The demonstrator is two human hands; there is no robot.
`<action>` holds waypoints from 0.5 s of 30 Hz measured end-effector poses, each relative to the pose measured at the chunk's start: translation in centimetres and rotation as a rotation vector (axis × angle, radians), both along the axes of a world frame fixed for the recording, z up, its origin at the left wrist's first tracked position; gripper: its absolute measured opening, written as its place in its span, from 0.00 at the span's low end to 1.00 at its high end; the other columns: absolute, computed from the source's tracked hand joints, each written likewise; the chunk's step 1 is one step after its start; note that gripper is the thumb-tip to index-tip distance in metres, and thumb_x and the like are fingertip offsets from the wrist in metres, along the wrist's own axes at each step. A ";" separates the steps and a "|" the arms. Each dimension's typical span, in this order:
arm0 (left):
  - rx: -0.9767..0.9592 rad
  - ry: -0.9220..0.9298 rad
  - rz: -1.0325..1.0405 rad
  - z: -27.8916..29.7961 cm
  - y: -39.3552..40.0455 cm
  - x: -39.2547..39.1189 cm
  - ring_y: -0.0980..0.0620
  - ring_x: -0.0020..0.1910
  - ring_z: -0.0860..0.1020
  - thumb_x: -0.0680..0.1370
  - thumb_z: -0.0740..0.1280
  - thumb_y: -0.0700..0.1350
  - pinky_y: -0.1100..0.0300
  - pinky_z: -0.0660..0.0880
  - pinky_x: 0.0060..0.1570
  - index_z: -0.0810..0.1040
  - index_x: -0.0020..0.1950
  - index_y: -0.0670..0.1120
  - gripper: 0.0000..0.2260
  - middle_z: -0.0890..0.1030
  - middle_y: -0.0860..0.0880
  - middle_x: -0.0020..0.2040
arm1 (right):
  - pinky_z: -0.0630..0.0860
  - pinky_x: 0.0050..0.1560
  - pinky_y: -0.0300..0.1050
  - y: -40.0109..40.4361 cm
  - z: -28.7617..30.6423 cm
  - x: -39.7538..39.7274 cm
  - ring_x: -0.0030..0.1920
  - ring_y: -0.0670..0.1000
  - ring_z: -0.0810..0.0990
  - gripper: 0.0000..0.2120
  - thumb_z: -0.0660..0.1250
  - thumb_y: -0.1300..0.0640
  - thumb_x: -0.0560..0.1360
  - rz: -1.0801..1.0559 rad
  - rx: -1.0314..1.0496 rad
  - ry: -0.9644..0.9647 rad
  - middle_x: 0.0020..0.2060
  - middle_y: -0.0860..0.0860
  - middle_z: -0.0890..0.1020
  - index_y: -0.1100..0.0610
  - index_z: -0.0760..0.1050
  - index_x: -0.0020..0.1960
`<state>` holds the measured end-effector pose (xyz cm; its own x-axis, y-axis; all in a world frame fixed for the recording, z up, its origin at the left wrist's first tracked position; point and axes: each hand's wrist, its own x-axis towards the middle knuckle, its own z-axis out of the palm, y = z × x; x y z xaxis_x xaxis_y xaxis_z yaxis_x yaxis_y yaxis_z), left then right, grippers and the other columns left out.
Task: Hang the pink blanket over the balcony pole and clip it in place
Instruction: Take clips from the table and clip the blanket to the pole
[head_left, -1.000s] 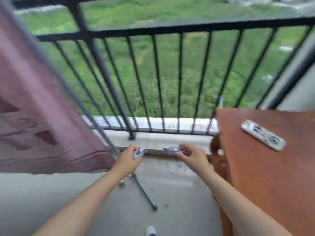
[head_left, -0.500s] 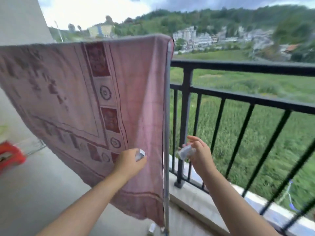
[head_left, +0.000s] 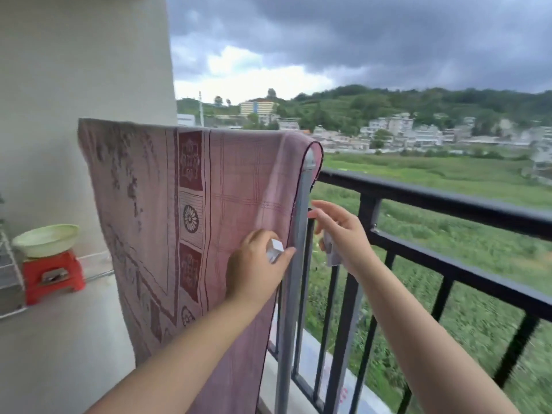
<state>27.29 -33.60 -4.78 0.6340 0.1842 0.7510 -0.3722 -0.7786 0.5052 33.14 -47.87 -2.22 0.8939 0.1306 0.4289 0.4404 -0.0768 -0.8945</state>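
The pink patterned blanket (head_left: 155,210) hangs over the top bar of a grey metal pole frame, whose upright pole (head_left: 294,264) stands at the blanket's right edge. My left hand (head_left: 254,267) grips a white clip (head_left: 274,249) in front of the blanket's right edge, close to the upright. My right hand (head_left: 343,234) holds a second whitish clip (head_left: 330,249) in its palm, with its fingers stretched toward the pole at about the same height.
A black balcony railing (head_left: 433,201) runs from the pole to the right, with fields and buildings beyond. A red stool (head_left: 50,276) carrying a pale green basin (head_left: 44,239) stands against the white wall at left, beside a wire rack (head_left: 9,273).
The view has swung up from the balcony floor and table to the hung blanket. Both hands, each with a clip, have risen toward the upright pole.
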 end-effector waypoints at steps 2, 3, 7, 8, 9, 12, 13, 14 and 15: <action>-0.004 -0.045 0.068 -0.3 -0.6 1.0 0.47 0.34 0.77 0.66 0.72 0.46 0.62 0.66 0.33 0.77 0.36 0.39 0.11 0.81 0.43 0.34 | 0.69 0.24 0.35 -0.1 0.8 1.7 0.23 0.38 0.72 0.10 0.62 0.59 0.76 0.154 -0.001 -0.029 0.32 0.48 0.74 0.56 0.75 0.56; 0.015 -0.052 0.097 -0.5 -0.8 1.1 0.48 0.32 0.76 0.66 0.69 0.47 0.63 0.64 0.31 0.77 0.35 0.39 0.10 0.80 0.43 0.32 | 0.69 0.25 0.35 -0.1 1.1 2.3 0.23 0.37 0.72 0.08 0.62 0.59 0.76 0.227 -0.007 -0.051 0.31 0.48 0.73 0.54 0.76 0.53; 0.009 -0.061 0.180 -0.8 -1.3 0.5 0.57 0.26 0.71 0.66 0.67 0.40 0.74 0.65 0.30 0.79 0.35 0.38 0.05 0.75 0.49 0.27 | 0.68 0.24 0.36 0.5 1.3 4.2 0.21 0.41 0.71 0.06 0.62 0.55 0.72 0.484 0.098 -0.056 0.28 0.48 0.75 0.49 0.77 0.43; 0.002 -0.060 0.176 -0.6 -1.3 0.3 0.59 0.27 0.70 0.66 0.67 0.39 0.78 0.65 0.29 0.79 0.35 0.37 0.05 0.73 0.52 0.27 | 0.68 0.25 0.37 0.7 1.2 4.5 0.21 0.44 0.71 0.06 0.62 0.54 0.71 0.533 0.119 -0.038 0.27 0.48 0.75 0.50 0.78 0.41; -0.001 -0.045 0.164 -0.5 -1.4 0.1 0.61 0.28 0.70 0.66 0.67 0.39 0.80 0.64 0.30 0.79 0.35 0.37 0.05 0.72 0.53 0.27 | 0.67 0.25 0.37 0.9 1.2 4.7 0.20 0.46 0.70 0.07 0.61 0.53 0.70 0.585 0.139 -0.019 0.27 0.48 0.76 0.52 0.78 0.39; -0.014 0.007 0.140 -0.2 -1.6 -0.5 0.70 0.30 0.72 0.67 0.66 0.42 0.78 0.65 0.29 0.78 0.34 0.40 0.06 0.69 0.59 0.26 | 0.68 0.24 0.35 1.2 1.2 5.4 0.21 0.45 0.71 0.08 0.62 0.55 0.70 0.709 0.193 0.016 0.25 0.49 0.76 0.57 0.77 0.35; -0.016 0.019 0.140 -0.1 -1.8 -0.7 0.69 0.30 0.73 0.67 0.65 0.42 0.77 0.65 0.29 0.77 0.34 0.42 0.05 0.69 0.61 0.26 | 0.68 0.24 0.35 1.3 1.3 5.6 0.21 0.45 0.71 0.09 0.62 0.56 0.71 0.700 0.180 -0.011 0.25 0.50 0.76 0.58 0.76 0.34; -0.013 0.035 0.144 0.0 -1.9 -0.9 0.68 0.29 0.73 0.68 0.65 0.43 0.76 0.65 0.29 0.75 0.33 0.44 0.04 0.69 0.61 0.26 | 0.69 0.25 0.36 1.3 1.4 5.6 0.21 0.45 0.71 0.10 0.62 0.58 0.73 0.655 0.143 -0.061 0.25 0.51 0.75 0.58 0.75 0.34; -0.005 0.048 0.151 0.0 -2.1 -1.1 0.67 0.29 0.72 0.68 0.65 0.44 0.75 0.64 0.29 0.73 0.33 0.47 0.04 0.69 0.60 0.26 | 0.69 0.25 0.35 1.4 1.5 5.5 0.21 0.43 0.71 0.12 0.61 0.60 0.75 0.581 0.092 -0.125 0.25 0.51 0.73 0.57 0.72 0.33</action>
<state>26.19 -35.68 -4.74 0.6338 0.2837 0.7196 -0.2269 -0.8212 0.5236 38.60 -46.44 -0.77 0.6292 0.5396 0.5593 0.4898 0.2835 -0.8245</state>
